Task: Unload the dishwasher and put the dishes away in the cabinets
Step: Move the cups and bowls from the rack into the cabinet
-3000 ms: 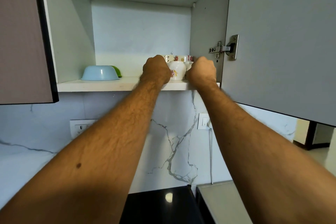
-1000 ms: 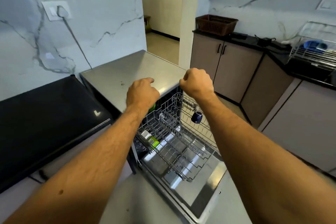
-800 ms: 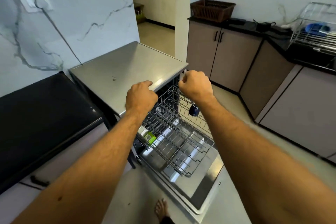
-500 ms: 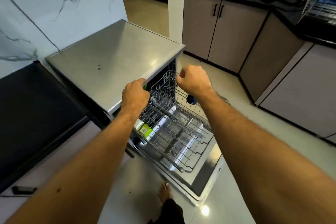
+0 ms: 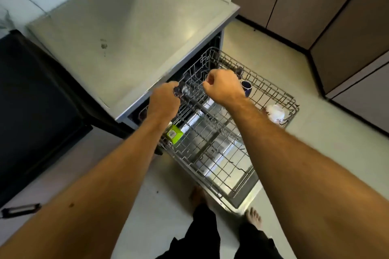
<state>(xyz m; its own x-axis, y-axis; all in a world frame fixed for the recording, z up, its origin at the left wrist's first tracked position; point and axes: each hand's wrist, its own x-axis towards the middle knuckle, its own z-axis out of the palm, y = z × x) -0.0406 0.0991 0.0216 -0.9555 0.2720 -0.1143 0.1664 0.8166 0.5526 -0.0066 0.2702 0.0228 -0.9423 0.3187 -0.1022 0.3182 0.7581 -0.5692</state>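
The dishwasher point(image 5: 136, 27) stands open with its upper wire rack point(image 5: 293, 100) pulled out over the lowered door point(image 5: 249, 194). In the rack sit a dark blue cup point(image 5: 246, 87) and, at the far right corner, a white cup point(image 5: 274, 112). A green tag or box point(image 5: 174, 134) is at the rack's left side. My left hand point(image 5: 164, 102) is at the rack's back left, its fingertips at a clear round glass item point(image 5: 185, 90); a grip is not discernible. My right hand point(image 5: 223, 88) hovers over the rack beside the blue cup, fingers curled shut with nothing visible in them.
A black countertop point(image 5: 31, 101) lies to the left of the dishwasher. Beige lower cabinets point(image 5: 347, 27) line the right side across the floor. My bare feet point(image 5: 253, 215) stand just in front of the lowered door.
I left the upper cabinet and turned down to the dishwasher. Both hands dropped from beside its top edge into the pulled-out rack, and the view tilted further down.
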